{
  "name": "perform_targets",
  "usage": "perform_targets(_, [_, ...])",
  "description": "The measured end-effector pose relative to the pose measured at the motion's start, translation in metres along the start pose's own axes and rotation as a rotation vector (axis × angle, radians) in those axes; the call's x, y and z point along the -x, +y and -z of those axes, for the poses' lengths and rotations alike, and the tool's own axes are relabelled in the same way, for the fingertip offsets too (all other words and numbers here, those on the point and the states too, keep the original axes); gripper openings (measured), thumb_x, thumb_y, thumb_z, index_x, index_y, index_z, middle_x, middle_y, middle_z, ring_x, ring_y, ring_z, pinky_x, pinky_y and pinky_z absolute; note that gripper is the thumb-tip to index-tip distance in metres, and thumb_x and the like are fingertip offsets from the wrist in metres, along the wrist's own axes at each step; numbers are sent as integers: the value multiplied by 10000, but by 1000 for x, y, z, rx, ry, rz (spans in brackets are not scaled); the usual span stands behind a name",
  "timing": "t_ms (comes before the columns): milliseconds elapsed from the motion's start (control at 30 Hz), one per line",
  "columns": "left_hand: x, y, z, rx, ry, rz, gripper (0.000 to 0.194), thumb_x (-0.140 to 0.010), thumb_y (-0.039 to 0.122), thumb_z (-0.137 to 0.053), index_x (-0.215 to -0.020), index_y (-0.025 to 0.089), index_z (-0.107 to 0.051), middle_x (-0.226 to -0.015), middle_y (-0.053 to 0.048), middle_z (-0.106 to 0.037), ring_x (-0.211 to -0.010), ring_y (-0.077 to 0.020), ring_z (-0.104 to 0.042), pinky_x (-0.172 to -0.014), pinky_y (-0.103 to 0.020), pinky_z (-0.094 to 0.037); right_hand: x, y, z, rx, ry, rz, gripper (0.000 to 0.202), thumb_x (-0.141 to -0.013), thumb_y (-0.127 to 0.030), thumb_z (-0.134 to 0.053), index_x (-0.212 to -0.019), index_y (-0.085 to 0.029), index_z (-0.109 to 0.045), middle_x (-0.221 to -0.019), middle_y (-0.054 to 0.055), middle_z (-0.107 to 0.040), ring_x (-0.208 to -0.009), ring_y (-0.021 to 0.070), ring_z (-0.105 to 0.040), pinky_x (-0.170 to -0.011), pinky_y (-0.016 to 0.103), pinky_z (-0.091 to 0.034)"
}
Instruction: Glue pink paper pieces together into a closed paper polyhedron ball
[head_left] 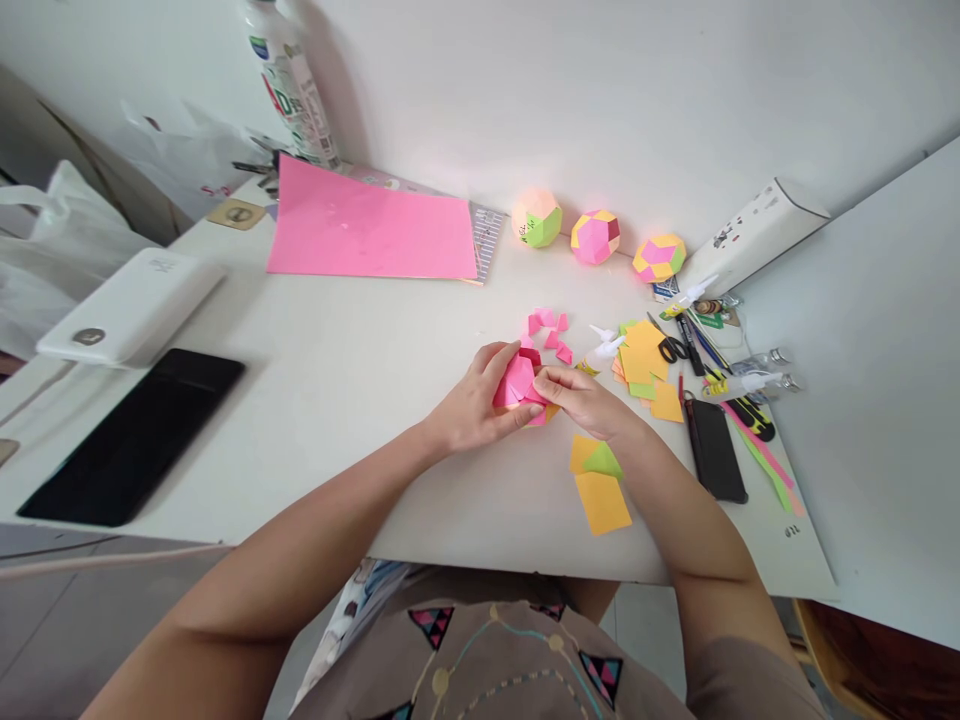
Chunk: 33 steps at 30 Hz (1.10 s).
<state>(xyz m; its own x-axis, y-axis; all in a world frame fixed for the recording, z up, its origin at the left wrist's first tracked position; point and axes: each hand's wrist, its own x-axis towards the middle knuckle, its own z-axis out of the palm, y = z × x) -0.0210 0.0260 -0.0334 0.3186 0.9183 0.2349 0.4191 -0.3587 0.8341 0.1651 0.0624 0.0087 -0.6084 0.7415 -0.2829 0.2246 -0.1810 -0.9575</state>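
Observation:
Between my two hands is a pink folded-paper ball (517,380), with a bit of orange at its lower right. My left hand (480,400) wraps around its left side, thumb along the bottom. The fingers of my right hand (574,395) pinch its right edge. Part of the ball is hidden behind the fingers. Just beyond it lie several small folded pink paper pieces (551,335). A white-tipped glue bottle (606,347) lies right of these pieces. Below my right hand are orange paper squares (604,503) and a green piece (602,460).
Three finished paper balls (595,237) line the wall. A pink sheet (375,225) lies at the back left, near a bottle (296,90). A tablet (135,435) and white power bank (127,305) are left. Scissors (673,348), orange notes (643,350) and a dark phone (715,450) are right.

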Motion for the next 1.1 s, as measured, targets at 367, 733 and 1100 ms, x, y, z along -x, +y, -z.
perform_targets(367, [-2, 2, 3, -12, -26, -1, 813, -800, 534, -603, -1436, 179, -242, -1400, -190, -356, -1287, -331, -422, -1018, -505, -438, -1, -2, -1, 25, 39, 6, 382, -809, -502, -614, -664, -160, -527, -701, -18, -477, -659, 108, -452, -639, 274, -355])
perform_targets(733, [-1, 1, 0, 31, -1, 64, 989, -685, 680, -639, -1441, 197, -222, -1317, -185, -390, -1236, -342, -439, -976, -543, -455, 0, -2, 1, 101, 26, 2, 336, -850, -455, -569, -674, -178, -498, -682, -28, -446, -633, 109, -431, -606, 271, -338])
perform_targets(1100, [0, 1, -2, -7, 32, -76, 838, -731, 663, -606, -1358, 195, -305, -1262, -183, -419, -1214, -323, -443, -981, -539, -454, 1, -1, 0, 95, 15, 32, 294, -826, -419, -602, -678, -179, -519, -694, -24, -451, -615, 107, -428, -580, 272, -342])
